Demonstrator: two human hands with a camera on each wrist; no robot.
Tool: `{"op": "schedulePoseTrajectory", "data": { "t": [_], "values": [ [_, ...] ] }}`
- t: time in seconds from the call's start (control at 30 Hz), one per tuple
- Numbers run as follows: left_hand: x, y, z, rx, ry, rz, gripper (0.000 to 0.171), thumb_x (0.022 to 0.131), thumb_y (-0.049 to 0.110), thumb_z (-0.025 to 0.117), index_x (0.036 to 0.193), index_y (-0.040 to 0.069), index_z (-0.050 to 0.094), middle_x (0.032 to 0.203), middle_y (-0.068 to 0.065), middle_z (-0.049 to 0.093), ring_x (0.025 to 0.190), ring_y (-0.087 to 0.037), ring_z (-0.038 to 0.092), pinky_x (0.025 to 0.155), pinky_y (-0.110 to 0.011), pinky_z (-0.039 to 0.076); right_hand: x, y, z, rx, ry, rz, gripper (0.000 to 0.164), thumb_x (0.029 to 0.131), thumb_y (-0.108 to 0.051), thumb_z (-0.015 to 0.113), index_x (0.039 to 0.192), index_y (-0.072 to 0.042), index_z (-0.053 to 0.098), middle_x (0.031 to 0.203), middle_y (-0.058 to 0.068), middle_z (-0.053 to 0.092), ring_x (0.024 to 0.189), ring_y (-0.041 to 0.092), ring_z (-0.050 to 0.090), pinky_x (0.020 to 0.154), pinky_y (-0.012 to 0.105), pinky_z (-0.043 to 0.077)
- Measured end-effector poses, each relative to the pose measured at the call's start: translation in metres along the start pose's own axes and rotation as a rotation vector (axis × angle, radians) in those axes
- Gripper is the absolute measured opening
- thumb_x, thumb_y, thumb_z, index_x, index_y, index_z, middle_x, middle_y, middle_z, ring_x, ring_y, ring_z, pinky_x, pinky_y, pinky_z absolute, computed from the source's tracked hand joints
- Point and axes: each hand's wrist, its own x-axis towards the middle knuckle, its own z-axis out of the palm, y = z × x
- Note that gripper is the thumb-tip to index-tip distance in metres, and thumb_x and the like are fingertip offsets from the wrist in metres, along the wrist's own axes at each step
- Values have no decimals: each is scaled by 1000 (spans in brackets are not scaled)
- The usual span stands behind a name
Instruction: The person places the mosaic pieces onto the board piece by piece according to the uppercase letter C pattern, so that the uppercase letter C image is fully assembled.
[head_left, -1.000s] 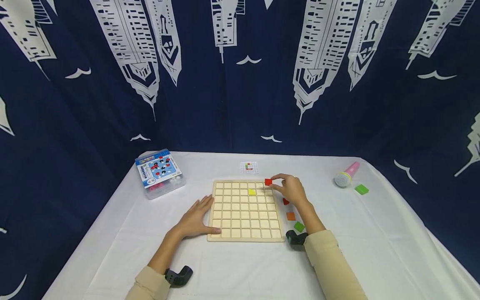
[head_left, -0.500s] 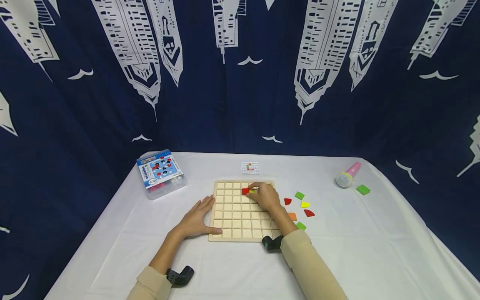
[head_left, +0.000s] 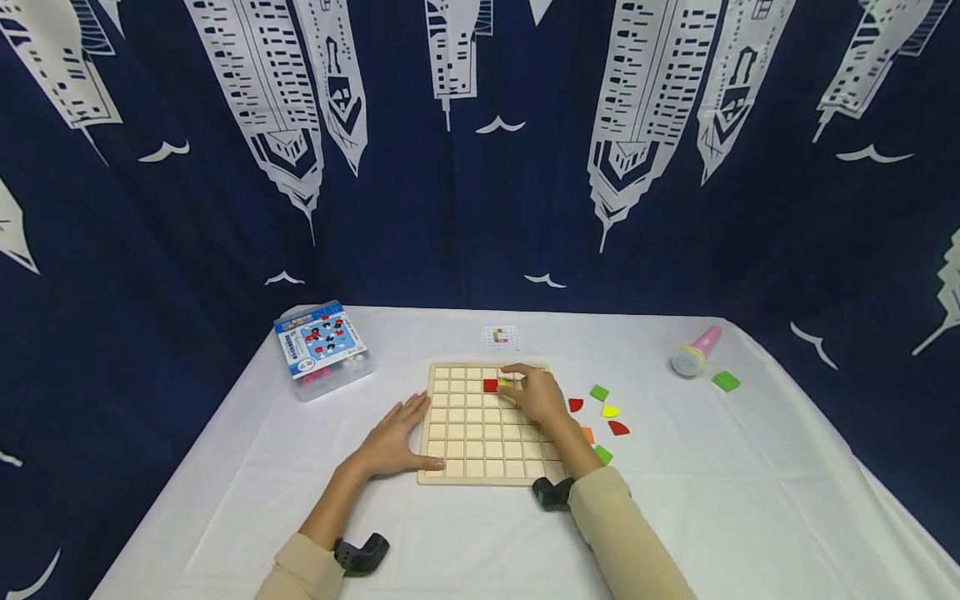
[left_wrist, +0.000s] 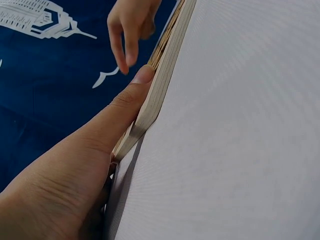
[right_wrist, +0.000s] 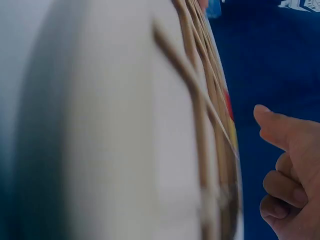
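A light wooden grid board (head_left: 474, 428) lies on the table before the person. My left hand (head_left: 390, 440) rests at its left side with straight fingers, the thumb (left_wrist: 142, 75) lying on the near-left edge. Toward the back of the board a red square tile (head_left: 491, 386) sits in a cell. Just right of it is a yellow piece (head_left: 505, 383), partly covered by my right hand (head_left: 542, 398). That hand hovers over the board, thumb and forefinger apart, the other fingers curled in, with nothing seen between them.
Right of the board lie loose green (head_left: 599, 392), yellow (head_left: 611, 411), red (head_left: 618, 427) and orange pieces (head_left: 588, 435). Behind it is a small pattern card (head_left: 500, 337). A plastic box (head_left: 322, 346) stands back left. A pink toy microphone (head_left: 696, 353) and another green piece (head_left: 726, 382) lie at the right.
My right hand carried the red square left from the board's back-right corner to the cell beside the yellow piece and let it go. The left hand stays in place.
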Motion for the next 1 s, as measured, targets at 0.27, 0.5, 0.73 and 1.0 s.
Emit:
{"op": "schedulePoseTrajectory", "data": {
  "t": [0.27, 0.5, 0.73, 1.0],
  "values": [
    [0, 2, -2, -15, 8, 6, 116, 62, 68, 70, 144, 0, 24, 152, -10, 19, 139, -24, 13, 113, -39, 8, -35, 35, -58, -29, 138, 22, 36, 81, -26, 72, 112, -9, 66, 46, -4, 28, 42, 10, 19, 38, 22, 17],
    [-1, 2, 1, -11, -3, -3, 117, 62, 69, 68, 145, 1, 23, 152, -10, 19, 139, -24, 12, 113, -38, 7, -70, 83, -86, -121, 173, 224, 36, 81, -28, 72, 110, -7, 66, 52, 1, 35, 46, 13, 28, 39, 25, 24],
    [-2, 2, 1, -13, 11, -3, 117, 61, 70, 68, 145, 1, 24, 151, -10, 20, 139, -25, 13, 113, -40, 9, -78, 98, -81, -189, 165, 315, 40, 78, -36, 73, 104, -5, 67, 64, 7, 53, 56, 18, 41, 44, 27, 30],
    [-2, 2, 2, -14, 16, -2, 117, 61, 70, 68, 145, 2, 24, 151, -9, 20, 139, -24, 14, 113, -39, 9, -73, 100, -81, -193, 183, 374, 37, 81, -30, 70, 106, -3, 67, 92, 20, 64, 68, 26, 52, 52, 34, 42]
  ]
}}
